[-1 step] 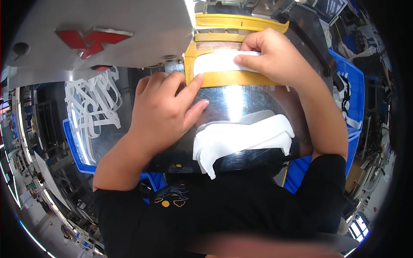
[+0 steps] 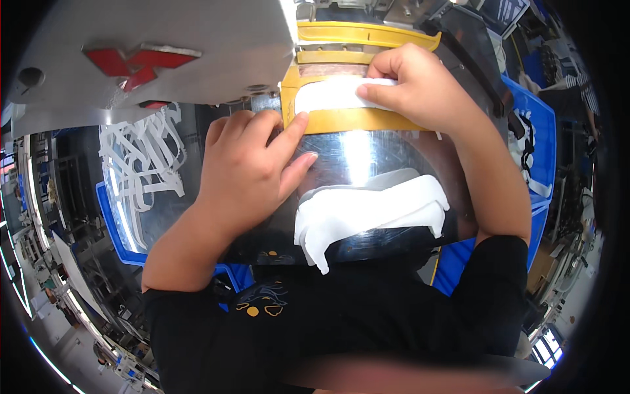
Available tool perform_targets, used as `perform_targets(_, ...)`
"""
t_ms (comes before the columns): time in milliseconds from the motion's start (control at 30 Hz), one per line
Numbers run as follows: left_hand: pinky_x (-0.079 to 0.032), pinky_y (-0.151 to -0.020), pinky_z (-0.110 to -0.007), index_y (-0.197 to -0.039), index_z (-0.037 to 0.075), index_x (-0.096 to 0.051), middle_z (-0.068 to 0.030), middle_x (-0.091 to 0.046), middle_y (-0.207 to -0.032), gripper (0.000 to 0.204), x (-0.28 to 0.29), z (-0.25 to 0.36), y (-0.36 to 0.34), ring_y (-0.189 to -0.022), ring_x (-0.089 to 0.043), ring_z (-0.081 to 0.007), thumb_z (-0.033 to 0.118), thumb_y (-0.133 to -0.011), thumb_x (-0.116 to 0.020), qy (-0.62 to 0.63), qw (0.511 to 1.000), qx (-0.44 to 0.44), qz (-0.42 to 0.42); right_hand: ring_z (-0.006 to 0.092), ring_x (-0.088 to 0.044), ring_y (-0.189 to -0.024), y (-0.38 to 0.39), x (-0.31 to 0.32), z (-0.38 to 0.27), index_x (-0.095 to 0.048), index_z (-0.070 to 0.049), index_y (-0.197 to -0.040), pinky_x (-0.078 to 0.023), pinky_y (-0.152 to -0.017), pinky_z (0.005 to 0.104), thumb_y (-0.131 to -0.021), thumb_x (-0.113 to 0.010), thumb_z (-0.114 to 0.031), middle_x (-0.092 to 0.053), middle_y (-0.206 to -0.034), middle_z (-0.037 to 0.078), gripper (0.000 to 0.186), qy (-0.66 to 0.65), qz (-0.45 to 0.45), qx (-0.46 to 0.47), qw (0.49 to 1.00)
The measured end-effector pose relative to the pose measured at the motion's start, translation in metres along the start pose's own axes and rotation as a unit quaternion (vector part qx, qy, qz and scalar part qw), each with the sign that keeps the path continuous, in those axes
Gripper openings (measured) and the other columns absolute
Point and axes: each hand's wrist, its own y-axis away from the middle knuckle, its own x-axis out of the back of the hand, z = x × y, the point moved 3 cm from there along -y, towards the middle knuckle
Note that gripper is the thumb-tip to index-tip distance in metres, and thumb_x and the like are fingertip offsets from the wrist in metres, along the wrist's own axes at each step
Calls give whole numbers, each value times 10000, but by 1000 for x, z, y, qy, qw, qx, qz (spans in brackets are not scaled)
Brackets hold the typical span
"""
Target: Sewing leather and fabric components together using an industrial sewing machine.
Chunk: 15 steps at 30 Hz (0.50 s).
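The person in the black shirt works with both bare hands up by a grey machine housing (image 2: 216,29) that carries a red emblem (image 2: 138,62). A flat white piece (image 2: 328,95) lies within a yellow frame (image 2: 354,121), just right of the housing. The right hand (image 2: 420,92) comes over the frame's right part, thumb resting on the white piece and the other fingers curled beyond it — from here I can't tell whether they pinch it or only press. The left hand (image 2: 246,161) grips nothing; its fingers are spread, the index fingertip touching the frame's lower left corner, the thumb apart below it. Nearer the person, a stack of white shaped pieces (image 2: 374,207) lies on the shiny metal tabletop (image 2: 394,148). Off to the left sits a tangle of white strips (image 2: 141,148) — a blue bin (image 2: 111,223) shows beside it — and another blue bin (image 2: 548,131) stands at the right.
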Motion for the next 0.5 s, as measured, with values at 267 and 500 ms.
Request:
perform_targets(267, -489, -960, -437, -1345, 89, -792, -71, -687, -1129, 511, -2, 1, -1, -1038, -635, -282, 345, -907, -855, 8, 999, 23, -28, 285, -770, -804, 2, 0, -1, -802, 30, -959, -591, -765, 415, -883, -828, -264, -767, -852, 200, 304, 40, 6, -17, 999)
perform_targets(500, -461, -1116, -465, -1355, 23, -747, -104, -704, -1339, 529, 2, -4, -8, -1266, -616, -328, 273, -898, -843, 36, 998, 11, -52, 324, -762, -818, 7, 18, 4, -819, 4, -964, -581, -769, 442, -838, -846, -337, -764, -869, 207, 364, 110, 15, -29, 993)
